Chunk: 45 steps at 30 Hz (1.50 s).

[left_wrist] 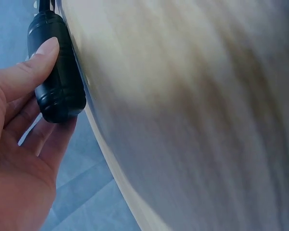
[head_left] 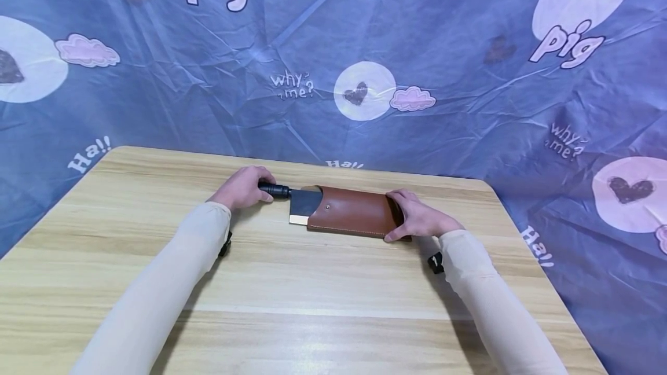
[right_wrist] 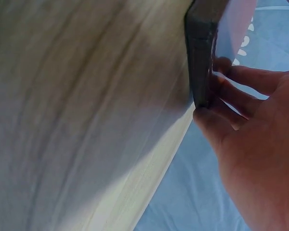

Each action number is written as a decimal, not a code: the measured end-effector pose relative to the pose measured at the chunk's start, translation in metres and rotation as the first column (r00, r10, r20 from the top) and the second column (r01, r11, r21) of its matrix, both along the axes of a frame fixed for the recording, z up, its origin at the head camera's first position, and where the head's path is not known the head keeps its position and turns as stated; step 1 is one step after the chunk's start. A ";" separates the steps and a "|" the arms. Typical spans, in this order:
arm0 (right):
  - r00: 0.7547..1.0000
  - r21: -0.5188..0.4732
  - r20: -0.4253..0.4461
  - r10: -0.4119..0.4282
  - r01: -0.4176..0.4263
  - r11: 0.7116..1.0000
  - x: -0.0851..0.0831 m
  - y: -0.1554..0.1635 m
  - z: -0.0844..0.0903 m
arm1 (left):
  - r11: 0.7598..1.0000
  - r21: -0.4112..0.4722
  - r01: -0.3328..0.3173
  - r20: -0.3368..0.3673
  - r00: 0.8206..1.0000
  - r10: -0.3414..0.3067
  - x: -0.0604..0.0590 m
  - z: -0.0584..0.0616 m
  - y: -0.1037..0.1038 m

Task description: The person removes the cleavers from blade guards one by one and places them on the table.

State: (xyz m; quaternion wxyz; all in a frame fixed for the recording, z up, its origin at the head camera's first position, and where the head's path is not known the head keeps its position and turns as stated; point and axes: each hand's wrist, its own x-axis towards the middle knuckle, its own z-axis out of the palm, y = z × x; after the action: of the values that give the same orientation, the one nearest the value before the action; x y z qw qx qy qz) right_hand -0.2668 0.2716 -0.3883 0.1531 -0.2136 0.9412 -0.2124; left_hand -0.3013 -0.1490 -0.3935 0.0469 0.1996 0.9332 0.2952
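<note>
A cleaver lies near the table's far edge, its dark blade [head_left: 304, 203] with a bright lower strip partly inside a brown leather knife sheath [head_left: 354, 210]. The part of the blade next to the handle shows; the rest is hidden. My left hand [head_left: 244, 187] holds the black handle [head_left: 275, 190], and in the left wrist view the thumb lies along that handle [left_wrist: 62, 77] with fingers behind it. At the sheath's right end, my right hand [head_left: 419, 217] grips it with thumb and fingers at opposite edges. The right wrist view shows fingertips against the sheath's dark edge [right_wrist: 202, 57].
The light wood table [head_left: 281, 300] has rounded far corners. Close behind it hangs a blue printed cloth [head_left: 250, 97], which also runs along the right side. A small black device [head_left: 436, 263] sits at the right wrist and another [head_left: 225, 245] at the left.
</note>
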 end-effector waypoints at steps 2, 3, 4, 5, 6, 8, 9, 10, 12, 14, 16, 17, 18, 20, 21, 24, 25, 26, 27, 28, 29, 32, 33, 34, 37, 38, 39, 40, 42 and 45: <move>1.000 -0.001 0.003 -0.001 0.001 1.000 0.000 0.001 -0.001 | 1.000 0.001 0.002 0.005 1.000 -0.002 0.000 -0.001 0.001; 1.000 -0.002 0.004 -0.001 0.001 1.000 0.001 0.001 -0.001 | 1.000 0.002 0.003 0.010 1.000 -0.003 0.000 -0.001 0.001; 1.000 -0.004 0.004 0.003 -0.003 1.000 0.001 0.001 -0.001 | 1.000 0.006 0.003 0.017 1.000 -0.003 0.000 -0.001 0.001; 1.000 -0.004 0.007 0.002 -0.002 1.000 0.002 0.001 0.000 | 1.000 0.009 0.005 0.021 1.000 -0.005 0.000 -0.002 0.001; 1.000 -0.004 0.009 0.004 -0.004 1.000 0.002 0.002 0.000 | 1.000 0.011 0.006 0.024 1.000 -0.006 0.000 -0.002 0.002; 1.000 -0.004 0.013 0.005 -0.005 1.000 0.002 0.002 0.000 | 1.000 0.018 0.006 0.031 0.999 -0.007 0.001 -0.001 0.002; 1.000 -0.004 0.015 0.004 -0.004 1.000 0.002 0.002 0.001 | 1.000 0.020 0.007 0.031 0.999 -0.007 0.000 -0.001 0.002; 1.000 -0.005 0.015 0.004 -0.004 1.000 0.002 0.003 0.001 | 1.000 0.023 0.010 0.029 1.000 -0.011 0.000 -0.001 0.002; 1.000 -0.008 0.009 0.005 -0.005 1.000 0.001 0.003 0.001 | 1.000 0.025 0.010 0.023 1.000 -0.010 -0.001 -0.001 0.002; 1.000 -0.012 0.001 0.006 -0.006 1.000 0.000 0.003 0.001 | 1.000 0.025 0.009 0.018 1.000 -0.009 -0.001 -0.002 0.001; 1.000 -0.010 -0.009 0.009 -0.009 1.000 -0.001 0.003 0.001 | 1.000 0.018 0.008 0.011 1.000 -0.008 -0.001 -0.001 0.001; 1.000 -0.010 -0.010 0.009 -0.009 1.000 -0.002 0.003 0.001 | 1.000 0.017 0.006 0.009 1.000 -0.006 -0.001 -0.001 0.001; 1.000 -0.011 -0.010 0.010 -0.010 1.000 -0.002 0.003 0.001 | 1.000 0.015 0.006 0.005 1.000 -0.006 -0.001 -0.001 0.001; 1.000 -0.012 -0.007 0.012 -0.012 1.000 -0.002 0.003 0.001 | 1.000 0.014 0.010 -0.003 1.000 -0.010 -0.001 -0.001 0.001; 1.000 -0.012 -0.003 0.009 -0.009 1.000 -0.002 0.003 0.001 | 1.000 0.013 0.014 -0.009 1.000 -0.014 0.000 0.000 0.000; 1.000 -0.009 0.009 0.003 -0.003 1.000 -0.001 0.004 0.001 | 1.000 0.011 0.028 -0.025 0.999 -0.028 0.001 0.000 0.001; 1.000 -0.008 0.010 0.002 -0.002 1.000 -0.001 0.005 0.001 | 0.999 0.010 0.034 -0.030 0.999 -0.034 0.001 0.000 0.001; 1.000 -0.006 0.009 0.001 0.000 1.000 -0.001 0.005 0.002 | 0.999 0.009 0.036 -0.034 0.999 -0.036 0.001 0.000 0.001; 1.000 -0.003 0.008 -0.001 0.001 1.000 -0.001 0.006 0.002 | 0.999 0.005 0.043 -0.042 0.998 -0.043 0.001 0.000 0.001; 1.000 -0.003 0.004 0.001 -0.001 1.000 -0.001 0.006 0.002 | 0.999 0.002 0.049 -0.049 0.998 -0.048 0.001 0.000 0.001; 1.000 -0.002 -0.001 0.004 -0.004 1.000 -0.001 0.007 0.003 | 0.999 0.000 0.052 -0.055 0.997 -0.052 0.001 0.000 0.002; 1.000 0.004 -0.011 0.009 -0.009 1.000 -0.002 0.008 0.002 | 0.998 -0.008 0.066 -0.073 0.995 -0.067 0.001 -0.001 0.002; 1.000 0.005 -0.011 0.009 -0.009 1.000 -0.002 0.008 0.002 | 0.998 -0.008 0.068 -0.074 0.995 -0.069 0.001 -0.001 0.002; 1.000 0.006 -0.013 0.010 -0.010 1.000 -0.002 0.009 0.002 | 0.998 -0.006 0.068 -0.072 0.995 -0.069 0.000 -0.001 0.003; 1.000 0.002 -0.013 0.007 -0.007 1.000 -0.002 0.008 0.003 | 0.998 -0.003 0.061 -0.064 0.996 -0.061 0.000 0.000 0.003; 1.000 0.000 -0.011 0.008 -0.008 1.000 -0.002 0.008 0.003 | 0.998 -0.006 0.059 -0.065 0.996 -0.059 -0.001 0.000 0.002; 1.000 0.001 -0.008 0.005 -0.005 1.000 -0.001 0.008 0.003 | 0.999 -0.008 0.053 -0.064 0.997 -0.054 -0.001 0.000 0.002; 1.000 0.002 -0.004 0.004 -0.004 1.000 -0.001 0.008 0.002 | 0.999 -0.011 0.051 -0.065 0.997 -0.052 -0.001 0.000 0.002; 1.000 0.009 0.007 -0.001 0.001 1.000 0.000 0.008 0.002 | 0.998 -0.022 0.052 -0.066 0.996 -0.054 -0.002 0.001 0.001; 1.000 0.014 0.012 -0.007 0.007 1.000 -0.001 0.007 0.002 | 0.998 -0.037 0.049 -0.058 0.997 -0.051 -0.001 0.003 -0.001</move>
State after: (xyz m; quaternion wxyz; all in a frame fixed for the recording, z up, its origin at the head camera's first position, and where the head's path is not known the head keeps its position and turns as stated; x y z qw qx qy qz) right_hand -0.2673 0.2788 -0.3865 0.1598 -0.2081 0.9424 -0.2077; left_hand -0.3024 -0.1498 -0.3907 0.0305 0.2308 0.9339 0.2715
